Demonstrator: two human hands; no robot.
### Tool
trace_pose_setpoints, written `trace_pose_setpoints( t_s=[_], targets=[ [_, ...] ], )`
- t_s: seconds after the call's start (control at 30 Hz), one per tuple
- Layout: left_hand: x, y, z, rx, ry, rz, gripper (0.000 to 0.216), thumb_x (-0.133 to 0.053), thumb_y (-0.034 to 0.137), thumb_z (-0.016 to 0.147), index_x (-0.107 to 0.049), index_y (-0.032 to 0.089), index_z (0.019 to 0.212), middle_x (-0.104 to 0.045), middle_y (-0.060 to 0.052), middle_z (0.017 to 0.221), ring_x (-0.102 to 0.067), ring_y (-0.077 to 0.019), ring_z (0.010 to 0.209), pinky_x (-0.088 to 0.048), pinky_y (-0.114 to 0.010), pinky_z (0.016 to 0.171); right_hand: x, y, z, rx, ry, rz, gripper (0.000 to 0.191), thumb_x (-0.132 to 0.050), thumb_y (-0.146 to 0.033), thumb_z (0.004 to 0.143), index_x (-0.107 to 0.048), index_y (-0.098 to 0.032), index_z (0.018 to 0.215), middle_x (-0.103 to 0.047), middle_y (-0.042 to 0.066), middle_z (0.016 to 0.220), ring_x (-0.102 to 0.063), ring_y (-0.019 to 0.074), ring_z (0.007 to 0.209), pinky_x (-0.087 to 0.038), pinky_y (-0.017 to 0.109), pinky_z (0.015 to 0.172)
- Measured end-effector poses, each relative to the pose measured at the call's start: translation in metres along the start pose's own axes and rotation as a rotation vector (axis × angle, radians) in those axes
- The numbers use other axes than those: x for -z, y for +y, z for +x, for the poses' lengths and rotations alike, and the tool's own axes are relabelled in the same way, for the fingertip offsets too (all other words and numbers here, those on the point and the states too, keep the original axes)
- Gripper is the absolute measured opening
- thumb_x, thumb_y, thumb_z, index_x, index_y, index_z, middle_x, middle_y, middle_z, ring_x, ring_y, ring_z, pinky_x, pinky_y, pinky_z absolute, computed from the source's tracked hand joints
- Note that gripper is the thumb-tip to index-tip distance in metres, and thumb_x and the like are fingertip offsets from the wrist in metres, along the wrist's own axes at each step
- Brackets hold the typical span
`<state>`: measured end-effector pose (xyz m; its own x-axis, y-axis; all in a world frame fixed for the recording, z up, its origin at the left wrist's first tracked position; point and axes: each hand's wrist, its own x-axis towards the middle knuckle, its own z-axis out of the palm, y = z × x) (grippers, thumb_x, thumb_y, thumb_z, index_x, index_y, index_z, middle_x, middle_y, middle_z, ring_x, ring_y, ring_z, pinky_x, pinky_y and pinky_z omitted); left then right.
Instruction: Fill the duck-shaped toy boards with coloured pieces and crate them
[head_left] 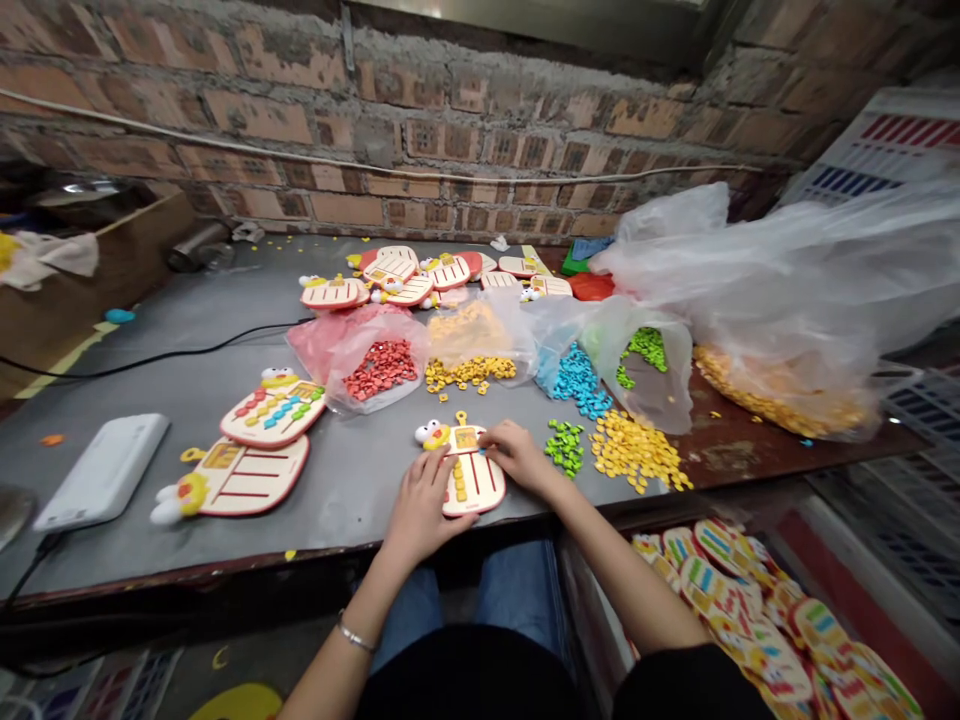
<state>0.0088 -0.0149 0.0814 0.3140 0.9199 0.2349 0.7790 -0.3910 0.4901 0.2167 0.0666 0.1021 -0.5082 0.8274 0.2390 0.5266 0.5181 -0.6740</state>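
The left hand lies flat with fingers spread on the duck board, at the near edge of the table. The right hand curls onto the board's top; I cannot tell if it pinches anything. Green beads lie just beside it.

Both hands on duck-shaped toy board: left hand at lower edge, right hand at top; green beads beside.

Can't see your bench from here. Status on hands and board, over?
Left hand flat on cream duck-shaped bead board, yellow beads on one rod. Right hand fingertips at board's upper edge. Green bead pile beside right hand, not blocking.
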Motion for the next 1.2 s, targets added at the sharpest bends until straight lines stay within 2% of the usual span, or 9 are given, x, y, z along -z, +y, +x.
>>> trace_pose_setpoints(
  t_s=[0.17, 0.33, 0.43, 0.53, 0.6, 0.67, 0.83, 1.07, 1.2],
  targets=[
    [0.000, 0.000, 0.001, 0.005, 0.003, 0.011, 0.073, -0.072, 0.039, 0.068, -0.042, 0.021, 0.133, -0.042, -0.012, 0.143, -0.034, -0.0322, 0.131, -0.034, -0.047, 0.106, -0.010, -0.003, 0.003, -0.018, -0.011, 0.187, 0.037, -0.066, -0.014, 0.078, -0.065, -0.021, 0.113, -0.069, 0.006, 0.100, -0.061, 0.0185, 0.086, -0.047, 0.032, 0.080],
    [0.000, 0.000, 0.001, -0.004, 0.009, 0.009, 0.071, -0.071, 0.038, 0.069, -0.042, 0.020, 0.132, -0.041, -0.012, 0.143, -0.035, -0.0323, 0.130, -0.035, -0.047, 0.104, 0.012, 0.004, -0.007, -0.005, -0.284, 0.398, 0.036, -0.071, -0.032, 0.077, -0.067, -0.020, 0.111, -0.070, 0.003, 0.087, -0.064, 0.0171, 0.077, -0.050, 0.029, 0.075],
    [0.001, 0.001, 0.000, -0.018, 0.010, 0.005, 0.070, -0.069, 0.039, 0.071, -0.041, 0.021, 0.132, -0.039, -0.013, 0.144, -0.035, -0.0324, 0.130, -0.035, -0.047, 0.104, 0.046, 0.029, -0.011, -0.157, 0.035, 0.258, 0.023, -0.063, -0.030, 0.083, -0.069, -0.018, 0.103, -0.071, 0.005, 0.090, -0.064, 0.0194, 0.085, -0.049, 0.031, 0.078],
    [0.001, 0.001, 0.000, -0.028, 0.010, 0.001, 0.070, -0.068, 0.038, 0.072, -0.040, 0.021, 0.134, -0.039, -0.013, 0.144, -0.035, -0.0326, 0.130, -0.035, -0.047, 0.104, 0.077, 0.066, -0.003, -0.335, 0.416, -0.161, 0.015, -0.057, -0.016, 0.082, -0.070, -0.016, 0.091, -0.068, 0.009, 0.091, -0.062, 0.0217, 0.087, -0.047, 0.035, 0.082],
    [0.000, 0.000, -0.001, -0.036, 0.011, 0.002, 0.070, -0.067, 0.038, 0.073, -0.039, 0.020, 0.135, -0.039, -0.014, 0.144, -0.035, -0.0329, 0.130, -0.036, -0.048, 0.103, 0.087, 0.089, 0.004, -0.369, 0.417, -0.382, 0.020, -0.055, -0.008, 0.078, -0.071, -0.015, 0.089, -0.067, 0.010, 0.094, -0.060, 0.0217, 0.089, -0.045, 0.034, 0.085],
    [0.000, -0.001, -0.001, -0.040, 0.014, 0.004, 0.070, -0.066, 0.038, 0.074, -0.039, 0.020, 0.135, -0.040, -0.014, 0.143, -0.035, -0.0333, 0.130, -0.036, -0.048, 0.103, 0.089, 0.104, 0.011, -0.338, 0.299, -0.510, 0.025, -0.052, -0.004, 0.076, -0.071, -0.015, 0.088, -0.066, 0.010, 0.096, -0.059, 0.0206, 0.090, -0.045, 0.031, 0.083],
    [-0.001, -0.002, -0.002, -0.032, 0.009, 0.007, 0.072, -0.068, 0.039, 0.073, -0.039, 0.021, 0.136, -0.039, -0.013, 0.144, -0.035, -0.0333, 0.130, -0.035, -0.048, 0.104, 0.091, 0.114, 0.009, -0.348, 0.122, -0.654, 0.024, -0.051, -0.008, 0.081, -0.072, -0.016, 0.088, -0.066, 0.009, 0.093, -0.059, 0.0205, 0.085, -0.044, 0.029, 0.076],
    [-0.001, -0.002, -0.002, -0.020, -0.013, 0.003, 0.075, -0.069, 0.040, 0.072, -0.037, 0.020, 0.137, -0.038, -0.014, 0.144, -0.033, -0.0330, 0.131, -0.035, -0.048, 0.105, 0.088, 0.088, -0.011, -0.252, 0.477, -0.330, 0.016, -0.052, -0.022, 0.086, -0.067, -0.017, 0.084, -0.066, 0.007, 0.084, -0.059, 0.0207, 0.078, -0.045, 0.030, 0.070],
    [-0.002, -0.002, -0.002, -0.027, -0.010, 0.014, 0.074, -0.068, 0.040, 0.073, -0.037, 0.019, 0.137, -0.037, -0.014, 0.145, -0.033, -0.0332, 0.131, -0.034, -0.048, 0.105, 0.070, 0.063, -0.009, -0.185, 0.434, -0.250, 0.016, -0.051, -0.023, 0.086, -0.066, -0.018, 0.088, -0.064, 0.007, 0.087, -0.058, 0.0201, 0.078, -0.046, 0.032, 0.071]
  ],
)
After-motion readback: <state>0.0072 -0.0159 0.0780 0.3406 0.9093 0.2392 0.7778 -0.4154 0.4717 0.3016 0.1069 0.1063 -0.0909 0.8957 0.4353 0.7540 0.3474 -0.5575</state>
